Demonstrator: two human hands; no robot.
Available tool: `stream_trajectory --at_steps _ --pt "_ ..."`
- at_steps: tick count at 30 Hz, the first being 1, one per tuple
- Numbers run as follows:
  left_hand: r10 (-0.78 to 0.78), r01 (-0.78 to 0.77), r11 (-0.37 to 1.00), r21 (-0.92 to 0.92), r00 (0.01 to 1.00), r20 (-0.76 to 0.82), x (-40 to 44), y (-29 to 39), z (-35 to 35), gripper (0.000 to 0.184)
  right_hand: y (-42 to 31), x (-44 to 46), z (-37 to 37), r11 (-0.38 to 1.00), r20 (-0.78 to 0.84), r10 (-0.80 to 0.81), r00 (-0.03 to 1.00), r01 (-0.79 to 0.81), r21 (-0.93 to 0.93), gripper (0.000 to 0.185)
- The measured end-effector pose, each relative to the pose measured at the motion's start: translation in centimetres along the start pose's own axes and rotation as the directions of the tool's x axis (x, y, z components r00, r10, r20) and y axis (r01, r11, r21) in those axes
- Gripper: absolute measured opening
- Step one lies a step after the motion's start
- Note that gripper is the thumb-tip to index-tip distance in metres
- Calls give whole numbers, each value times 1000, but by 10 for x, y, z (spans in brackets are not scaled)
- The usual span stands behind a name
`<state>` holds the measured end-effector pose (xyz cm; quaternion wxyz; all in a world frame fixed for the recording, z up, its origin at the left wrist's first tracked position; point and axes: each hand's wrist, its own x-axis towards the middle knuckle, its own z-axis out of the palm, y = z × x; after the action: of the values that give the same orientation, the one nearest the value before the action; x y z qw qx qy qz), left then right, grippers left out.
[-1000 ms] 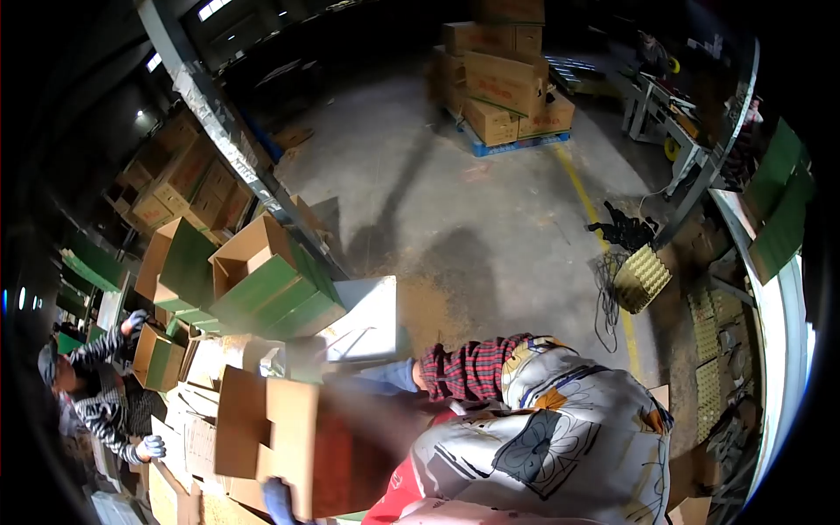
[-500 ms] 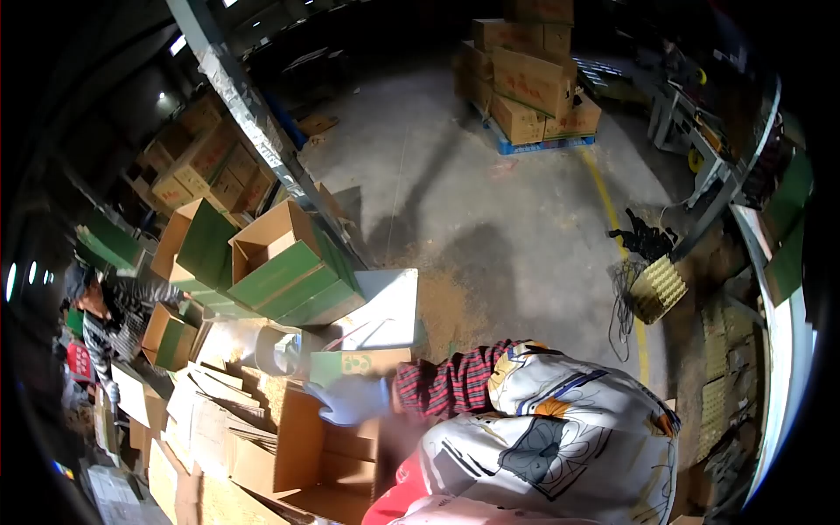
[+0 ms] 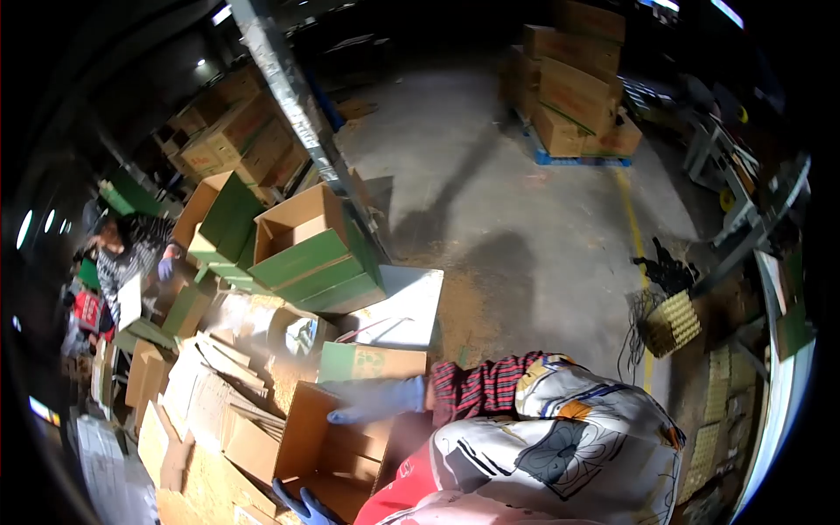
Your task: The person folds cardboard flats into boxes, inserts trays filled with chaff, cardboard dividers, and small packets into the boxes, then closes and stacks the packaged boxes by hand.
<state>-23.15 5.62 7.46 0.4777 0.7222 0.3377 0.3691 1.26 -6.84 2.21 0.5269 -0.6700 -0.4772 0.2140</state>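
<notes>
While the right hand [image 3: 385,400], thumb spread, overlies the open carton [image 3: 304,427] at one o'clock, the left hand [image 3: 308,507], fingers parted, lies at its seven-o'clock edge.

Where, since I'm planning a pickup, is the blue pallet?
In the head view, the blue pallet sits right of centre near the top, under stacked brown boxes, by the yellow floor line's far end.

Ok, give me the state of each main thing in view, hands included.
Near carton: open, nothing visible inside.
Right hand: gloved, fingers extended over the near carton.
Left hand: gloved, at the near carton's edge, grip unclear.
Green cartons: at least two open.
Cardboard sheets: loosely piled, overlapping.
Brown boxes: stacked on the blue pallet, apparently closed.
Yellow tray: nothing on its visible face.
</notes>
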Motion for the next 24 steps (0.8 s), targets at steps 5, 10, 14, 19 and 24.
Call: stream_trajectory --at_steps 5,10,14,19,24 --pt "-59 60 997 -43 998 25 0 -18 5 50 12 -3 -18 620 294 163 942 -329 712 57" --pt "-32 17 998 -63 967 -251 -10 -33 4 50 15 25 -24 913 171 281 944 -318 256 75" --pt "-382 78 838 -540 791 -478 -43 -102 -20 53 29 41 -39 923 255 246 935 -306 232 56" --pt "-730 -110 498 -860 481 -485 -73 -183 -104 50 18 39 -48 953 261 197 945 -247 176 54" --pt "-661 -279 278 -919 639 -393 -29 -265 -215 52 15 42 -46 878 246 359 900 -415 239 59"
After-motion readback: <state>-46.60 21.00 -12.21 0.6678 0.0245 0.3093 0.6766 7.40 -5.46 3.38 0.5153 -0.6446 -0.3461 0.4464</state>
